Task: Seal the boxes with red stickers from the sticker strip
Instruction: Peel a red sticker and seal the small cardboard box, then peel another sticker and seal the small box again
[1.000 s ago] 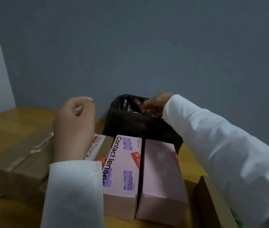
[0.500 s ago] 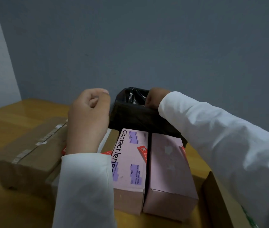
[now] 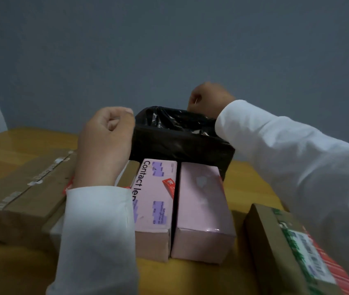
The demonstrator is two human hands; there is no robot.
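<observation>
Item: two pink cartons, side by side at centre of the wooden table [image 3: 252, 188].
- Left pink carton [image 3: 155, 201], printed "Contact len…", carries a red sticker [image 3: 169, 187] at its right top edge, apparently folded over into the gap.
- Right pink carton [image 3: 201, 205]: a sliver of red at its far right edge; I cannot tell whether that is a seal.
- Handling, my judgement: light thin card, stiff along edges, tops easily dented. I would hold by the long side walls and press stickers down over the flap seam.

Item: sticker strip. Not identifiable in view.

Item: black bag-lined bin [image 3: 175, 133], just beyond the cartons.

Item: brown taped carton [image 3: 22, 194], far left; labelled carton [image 3: 293, 245], near right.

Hands: apart. My left hand [image 3: 105, 143] is fisted over the brown cartons, nothing visibly held. My right hand [image 3: 208, 99] is curled above the bin's far rim; a thin pale sliver shows between the fingers, too small to name.
</observation>
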